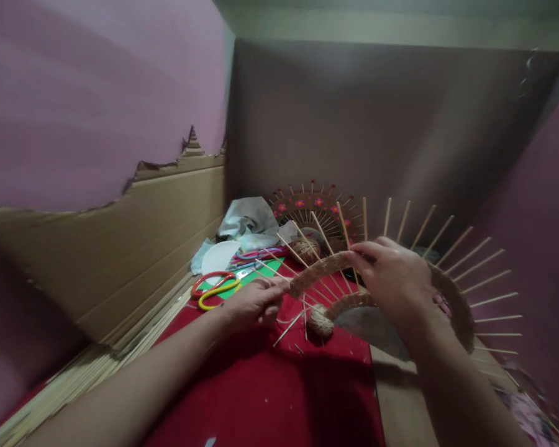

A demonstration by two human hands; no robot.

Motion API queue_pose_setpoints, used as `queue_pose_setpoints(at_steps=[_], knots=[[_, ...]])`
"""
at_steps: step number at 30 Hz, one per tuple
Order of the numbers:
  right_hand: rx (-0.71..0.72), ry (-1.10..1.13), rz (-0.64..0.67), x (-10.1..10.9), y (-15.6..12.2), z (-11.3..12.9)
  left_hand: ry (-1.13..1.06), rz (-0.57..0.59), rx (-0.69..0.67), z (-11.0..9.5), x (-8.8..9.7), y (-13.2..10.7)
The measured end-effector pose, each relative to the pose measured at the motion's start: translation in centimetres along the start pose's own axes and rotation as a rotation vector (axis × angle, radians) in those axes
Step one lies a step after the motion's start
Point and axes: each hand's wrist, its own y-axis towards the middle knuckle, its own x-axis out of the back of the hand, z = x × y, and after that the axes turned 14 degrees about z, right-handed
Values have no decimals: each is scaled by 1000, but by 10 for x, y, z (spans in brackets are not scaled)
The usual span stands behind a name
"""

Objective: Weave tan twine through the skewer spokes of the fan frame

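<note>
A half-round woven frame (461,304) with thin wooden sticks fanning outward is held up in front of me. At the left end of its woven band, my left hand (261,299) is closed with its fingers pinching the edge. My right hand (394,273) grips the top of the band between thumb and fingers, hiding part of the weave. Below the frame, a ball of twine (321,321) rests on the red cloth (261,385), with loose strands beside it. Scissors (217,290) with red and yellow handles lie just left of my left hand.
A finished-looking woven fan with pink flowers (310,202) leans at the back, near another twine ball (306,249) and a grey bundled cloth (248,217). Cardboard (168,236) lines the left wall. Long thin sticks (88,372) lie along it. A white disc (220,261) sits behind the scissors.
</note>
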Motion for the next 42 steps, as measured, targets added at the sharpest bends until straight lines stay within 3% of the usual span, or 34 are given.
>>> queue_pose_setpoints(at_steps=[9,12,14,15,18,20,22,23,25,27,36,39,42], knots=[[-5,82,96,-13,16,-3,119,-130,-18,10,-1,4],[32,282,21,-10,9,-3,120,-139,-40,12,0,6],[25,547,35,-9,-9,4,91,-146,-36,11,-2,6],[18,757,149,-11,-22,9,69,-149,-29,10,-3,6],[-65,1457,842,-26,-65,31,10,-146,-4,7,-7,6],[-174,1870,1027,-42,-85,43,-29,-150,3,7,-9,5],[-354,2214,969,-58,-93,48,-85,-172,4,8,-11,5],[-497,2342,862,-65,-93,48,-115,-186,6,9,-11,5],[-716,2490,645,-76,-88,44,-156,-208,13,11,-13,5],[-820,2566,484,-82,-83,39,-165,-209,13,11,-14,4],[-896,2750,31,-95,-77,21,-113,-163,28,4,-11,3],[-845,2741,17,-98,-73,16,-126,-165,55,3,4,0],[-673,2738,30,-101,-67,13,-97,-200,107,8,20,5]])
